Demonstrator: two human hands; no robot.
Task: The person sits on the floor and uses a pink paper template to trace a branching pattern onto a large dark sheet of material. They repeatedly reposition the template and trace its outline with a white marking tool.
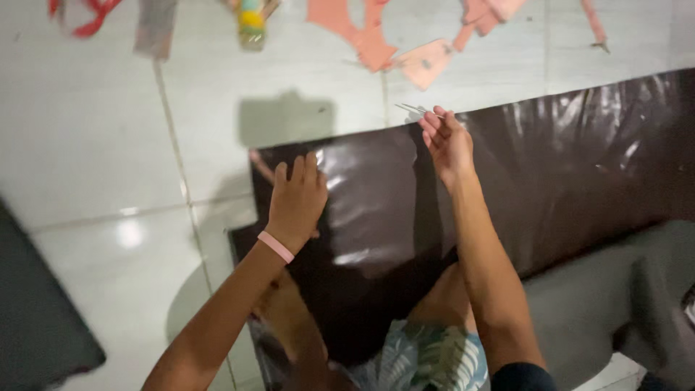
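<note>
Big sheet of glossy dark brown material (pixel 550 174) lies across white tiled floor (pixel 87 145) & over the person's lap. Left hand (pixel 295 199) rests flat on sheet near its left edge, fingers spread, palm down, gripping nothing; pink wristband (pixel 276 246) on that wrist. Right hand (pixel 449 141) is at sheet's top edge, fingers closed around a thin metal tool (pixel 416 110) w/ two slim prongs sticking out to the left past the edge; can't tell if scissors or tweezers. Beyond sheet on the floor: pink cut scraps (pixel 427 61), a small bottle (pixel 252 22), red strip (pixel 90 18) top left. Dark mat (pixel 36 311) at far left
</note>
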